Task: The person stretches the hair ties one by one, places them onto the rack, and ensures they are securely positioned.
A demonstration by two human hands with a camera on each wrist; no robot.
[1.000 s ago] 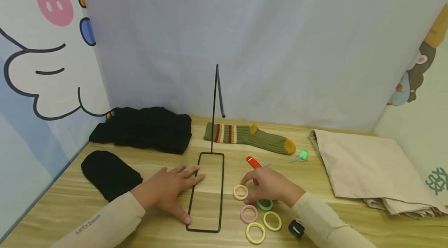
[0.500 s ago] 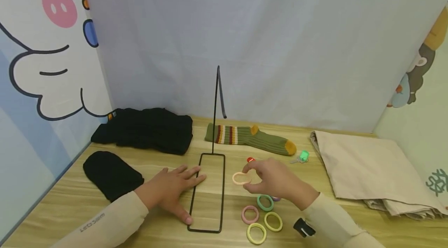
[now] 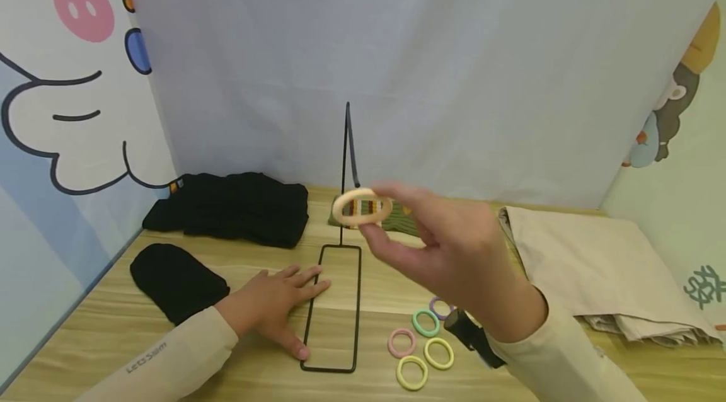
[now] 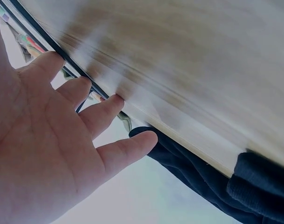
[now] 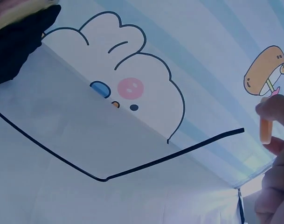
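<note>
Between thumb and fingers my right hand (image 3: 454, 244) pinches a pale orange ring (image 3: 338, 210), raised well above the table near the tip of a black wire stand (image 3: 344, 156). In the right wrist view the ring (image 5: 266, 128) shows edge-on, just beyond the free end of the stand's arm (image 5: 179, 154). My left hand (image 3: 276, 306) lies flat with spread fingers over the left side of the stand's rectangular base (image 3: 357, 307). Its straight fingers (image 4: 104, 114) reach the black bar in the left wrist view.
Several coloured rings, one of them pink (image 3: 401, 343), lie right of the base. Black cloth (image 3: 238, 210) and a black knit piece (image 3: 176, 282) lie left. Behind my right hand is a striped green sock (image 3: 399, 222); folded beige cloth (image 3: 601, 263) lies far right.
My right hand has picked the pale orange ring off the table and lifted it up and forward toward the stand's arm. The left hand stays on the base.
</note>
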